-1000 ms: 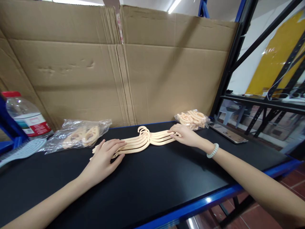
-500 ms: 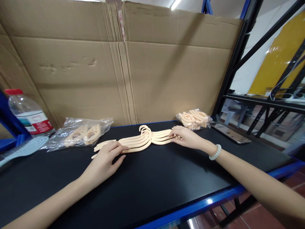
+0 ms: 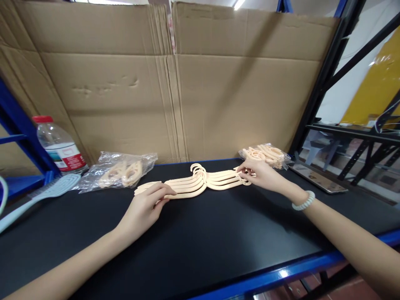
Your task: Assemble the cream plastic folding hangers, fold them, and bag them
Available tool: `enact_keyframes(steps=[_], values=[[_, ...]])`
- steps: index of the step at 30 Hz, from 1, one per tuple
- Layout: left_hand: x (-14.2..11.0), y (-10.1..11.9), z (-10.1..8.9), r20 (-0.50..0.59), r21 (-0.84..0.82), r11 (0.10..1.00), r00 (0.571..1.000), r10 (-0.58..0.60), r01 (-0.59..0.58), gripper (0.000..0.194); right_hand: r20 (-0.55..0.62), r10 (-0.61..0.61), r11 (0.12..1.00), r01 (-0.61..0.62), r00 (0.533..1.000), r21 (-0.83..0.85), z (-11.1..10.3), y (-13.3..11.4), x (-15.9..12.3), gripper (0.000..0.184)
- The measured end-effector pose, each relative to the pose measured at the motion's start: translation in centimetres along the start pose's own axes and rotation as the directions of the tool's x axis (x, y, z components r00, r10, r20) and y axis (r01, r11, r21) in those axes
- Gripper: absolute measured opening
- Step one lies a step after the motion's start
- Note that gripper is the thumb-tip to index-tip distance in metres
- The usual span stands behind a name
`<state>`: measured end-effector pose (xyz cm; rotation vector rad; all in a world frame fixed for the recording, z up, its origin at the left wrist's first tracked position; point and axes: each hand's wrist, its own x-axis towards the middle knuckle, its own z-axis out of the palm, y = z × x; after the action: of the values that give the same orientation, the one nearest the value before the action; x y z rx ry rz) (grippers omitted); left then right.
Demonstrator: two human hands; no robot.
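Note:
Several cream plastic clothes hangers (image 3: 190,186) lie overlapped on the black tabletop (image 3: 187,237), their hooks bunched at the back. My left hand (image 3: 144,208) is closed over their left arms, thumb at the near edge and fingers bent across the top; part of that end is hidden beneath it. At the opposite end, my right hand (image 3: 262,177), with a pale beaded bracelet (image 3: 304,201) on the wrist, pinches the hangers' right tips between thumb and fingers. Small curled parts show below those fingertips.
Clear bags of cream plastic pieces lie at the back left (image 3: 121,173) and back right (image 3: 265,154). A red-capped bottle (image 3: 61,146) and a light blue hairbrush (image 3: 46,193) are on the left. To the right lies a phone (image 3: 318,178). Cardboard (image 3: 218,96) stands behind.
The view has swung left, so everything appears further right. My right fingers have shifted outward along the hangers, showing more of their right tips. My left thumb has drawn closer to its fingers.

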<state>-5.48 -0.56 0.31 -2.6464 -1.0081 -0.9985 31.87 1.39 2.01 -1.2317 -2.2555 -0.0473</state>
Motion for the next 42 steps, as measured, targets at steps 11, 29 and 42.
enact_keyframes(steps=[11,29,42], values=[[-0.5,0.8,0.1,0.133,-0.138,0.988,0.987,0.09,-0.072,0.04,0.001,0.099,0.994,-0.098,0.995,-0.04,-0.8,0.6,-0.2,0.018],[-1.2,2.2,0.5,0.503,0.218,0.967,0.833,-0.228,0.133,0.075,0.407,0.076,0.995,-0.04,0.91,-0.097,3.8,-2.9,-1.3,0.084],[-0.3,2.6,-0.3,0.454,-0.055,0.997,0.891,-0.017,0.047,0.058,0.131,-0.043,0.986,0.063,0.99,-0.156,4.0,-2.3,-0.6,0.061]])
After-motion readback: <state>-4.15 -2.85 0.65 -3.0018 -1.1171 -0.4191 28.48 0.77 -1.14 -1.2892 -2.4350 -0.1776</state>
